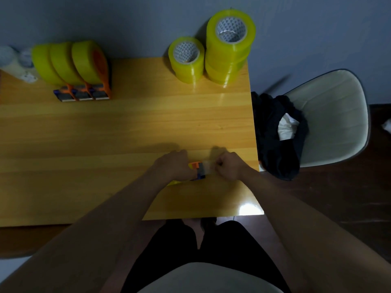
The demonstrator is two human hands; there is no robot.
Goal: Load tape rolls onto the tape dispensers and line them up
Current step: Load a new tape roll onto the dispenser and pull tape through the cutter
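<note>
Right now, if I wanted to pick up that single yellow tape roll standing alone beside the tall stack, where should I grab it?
Probably from above. The single roll lies flat with its hollow core facing up, so fingers could hook inside the core, thumb on the outer wall. Come from its left or front side, since the tall stack stands close on its right.

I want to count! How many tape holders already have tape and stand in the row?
3, side by side at the table's far left: left, middle, right. Others may be hidden.
</note>
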